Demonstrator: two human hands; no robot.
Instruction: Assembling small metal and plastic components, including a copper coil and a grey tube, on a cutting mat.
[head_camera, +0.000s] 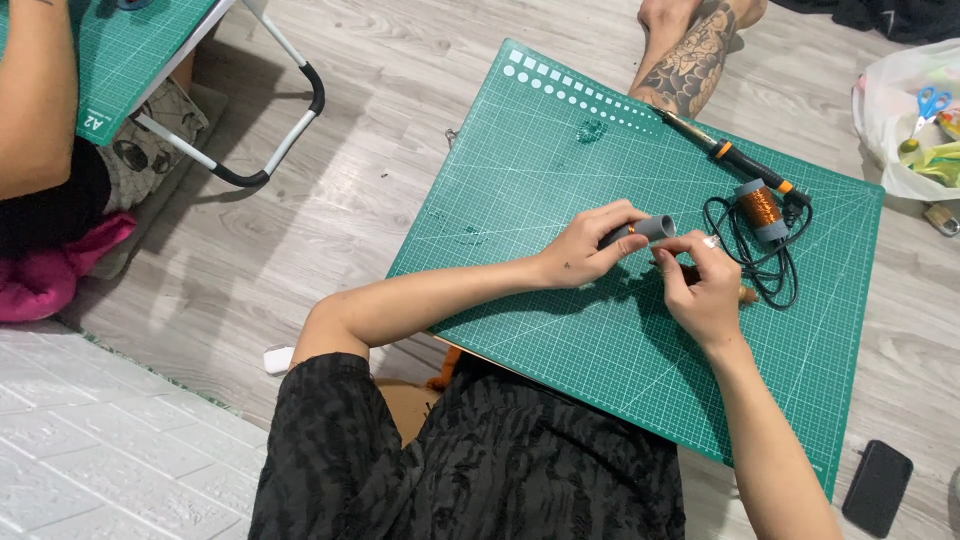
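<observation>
Above the green cutting mat (560, 170), left hand (580, 250) closed around grey tube (652, 228), few copper turns wound, right hand (705, 290) pinching wire, most winding left

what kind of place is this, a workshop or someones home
Probably a home room used as a craft spot, worked on the floor: a green cutting mat over wood-look flooring, with a soldering iron and a copper wire spool beside it.

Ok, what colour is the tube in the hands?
Grey tube, with a copper-orange band near the left hand; head view.
</observation>
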